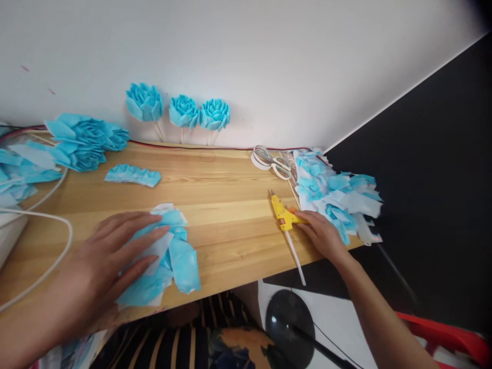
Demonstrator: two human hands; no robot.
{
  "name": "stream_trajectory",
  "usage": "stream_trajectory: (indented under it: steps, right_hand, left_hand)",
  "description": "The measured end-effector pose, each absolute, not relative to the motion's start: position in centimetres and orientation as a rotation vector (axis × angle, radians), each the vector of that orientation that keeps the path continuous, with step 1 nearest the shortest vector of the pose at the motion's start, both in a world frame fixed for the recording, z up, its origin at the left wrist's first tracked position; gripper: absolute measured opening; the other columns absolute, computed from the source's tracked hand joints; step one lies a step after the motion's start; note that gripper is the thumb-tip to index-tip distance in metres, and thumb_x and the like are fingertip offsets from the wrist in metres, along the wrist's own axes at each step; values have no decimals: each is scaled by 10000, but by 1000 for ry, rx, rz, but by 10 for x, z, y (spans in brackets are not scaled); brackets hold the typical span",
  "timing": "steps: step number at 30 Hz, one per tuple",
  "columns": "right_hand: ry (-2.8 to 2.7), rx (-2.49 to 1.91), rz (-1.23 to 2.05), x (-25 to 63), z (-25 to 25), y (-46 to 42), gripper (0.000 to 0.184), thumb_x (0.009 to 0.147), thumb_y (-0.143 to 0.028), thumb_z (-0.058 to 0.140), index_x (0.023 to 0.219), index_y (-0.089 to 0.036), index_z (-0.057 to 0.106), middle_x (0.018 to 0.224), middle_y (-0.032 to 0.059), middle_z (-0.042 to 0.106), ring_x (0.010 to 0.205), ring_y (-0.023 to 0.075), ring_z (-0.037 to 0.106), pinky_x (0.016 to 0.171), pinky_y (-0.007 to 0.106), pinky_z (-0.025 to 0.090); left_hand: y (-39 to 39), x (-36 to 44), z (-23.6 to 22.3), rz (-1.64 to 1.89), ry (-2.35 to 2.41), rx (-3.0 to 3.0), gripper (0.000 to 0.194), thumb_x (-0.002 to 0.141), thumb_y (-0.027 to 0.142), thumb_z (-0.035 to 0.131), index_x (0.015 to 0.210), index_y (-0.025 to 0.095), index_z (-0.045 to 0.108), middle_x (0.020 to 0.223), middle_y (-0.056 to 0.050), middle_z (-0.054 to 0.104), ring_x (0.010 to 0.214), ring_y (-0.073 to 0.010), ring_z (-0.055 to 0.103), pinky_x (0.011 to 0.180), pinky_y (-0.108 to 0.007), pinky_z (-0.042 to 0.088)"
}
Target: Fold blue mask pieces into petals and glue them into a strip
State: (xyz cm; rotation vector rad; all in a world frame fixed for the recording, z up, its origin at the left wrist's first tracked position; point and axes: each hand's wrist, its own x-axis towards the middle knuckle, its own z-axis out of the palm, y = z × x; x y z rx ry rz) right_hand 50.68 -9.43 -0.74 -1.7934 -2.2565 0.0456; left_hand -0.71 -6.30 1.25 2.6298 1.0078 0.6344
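Observation:
My left hand (115,251) lies palm down with fingers stretched over a loose pile of blue and white crepe-like pieces (185,264) near the table's front edge. The fingers touch the pile and hide part of it. On the right, my right hand (321,236) has its fingers closed round the handle end of a yellow hot glue gun (282,212). A white glue stick (295,259) sticks out of the gun's rear, past the table edge. The nozzle points toward the wall. Beyond the left hand, a gathered blue strip (132,175) rests on the wood.
Three blue flowers on sticks (184,111) lean against the wall. More blue flowers (82,141) lie at the back left, near a white cable (71,230). Scissors (274,163) lie over a white roll at the back. Blue and white scraps (334,192) cover the table's right end.

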Motion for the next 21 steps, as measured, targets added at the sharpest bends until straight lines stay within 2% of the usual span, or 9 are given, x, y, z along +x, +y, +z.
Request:
stream_trajectory:
  steps: [3,6,9,12,16,21]
  right_hand:
    - [-2305,-1758,-32,493,-1,-90,411,973,-306,432,1358,-250,567,1304,113,651,1252,295,577,1060,543,472]
    - [-2382,-1726,-57,457,12,-85,507,976,-273,418,1480,-218,421,1448,127,539,1386,304,457,1137,563,397]
    - [-2520,-1672,123,415,19,-85,671,968,-309,469,1570,-211,189,1564,126,383,1456,294,352,1171,539,364]
    - [-2645,-1591,318,383,13,-83,807,947,-391,529,1582,-202,69,1616,145,254,1498,287,247,1191,520,333]
    - [-2644,-1585,396,361,-2,-67,794,942,-491,513,1578,-228,117,1637,151,157,1520,301,129,1208,549,264]
    - [-2740,-1424,492,322,-9,-65,862,910,-601,500,1559,-123,195,1628,220,84,1522,318,37,1232,540,165]
  left_hand:
    - [-78,11,4,692,923,2721,454,876,285,593,1315,396,558,1392,-32,606,1317,-311,508,1110,-563,370]
    - [-84,27,-9,624,820,2845,328,878,343,605,1199,382,656,1352,-7,640,1334,-301,497,1154,-555,314]
    - [-72,31,-18,555,815,2907,256,925,316,565,1145,338,695,1349,-26,642,1333,-282,500,1159,-532,305]
    - [-47,25,-23,512,915,2902,256,965,275,509,1114,291,716,1338,-71,644,1297,-287,528,1126,-536,340]
    - [-16,20,-23,496,993,2827,299,969,303,485,1143,221,714,1342,-139,621,1271,-313,533,1073,-508,402]
    - [4,29,-19,496,1087,2770,317,964,308,481,1192,223,684,1333,-130,622,1254,-310,538,1076,-525,397]
